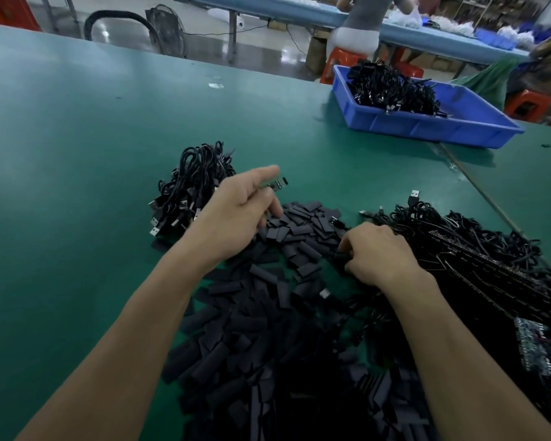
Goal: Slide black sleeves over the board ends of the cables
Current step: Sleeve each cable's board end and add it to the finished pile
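Table [77, 138]: green top; open green surface spreads from 8 to 11 o'clock, and the far edge slants across the top from 10 to 1 o'clock.
Sleeves [268, 313]: short, flat, matte black tube pieces, loose and overlapping in a heap from the centre down to 6 o'clock, under both forearms.
Cable heap [474, 256]: tangled thin black cables with metal plugs and small circuit boards, at 3 to 4 o'clock, touching the sleeves.
Tray [427, 125]: blue plastic, at 1 o'clock near the far edge, holding more black cables.
Bundle [191, 192]: looped black cables with plugs pointing outward, at 9 o'clock just beside the left hand.
Left hand [236, 214]: raised over the sleeves' far side, forefinger stretched out, thumb and other fingers pinching a board end.
Right hand [379, 253]: palm down at the heap's right edge, fingers curled into the sleeves; whether it grips one cannot be told.
Board end [279, 183]: small, sticking out past the left fingertips, bare of any sleeve.
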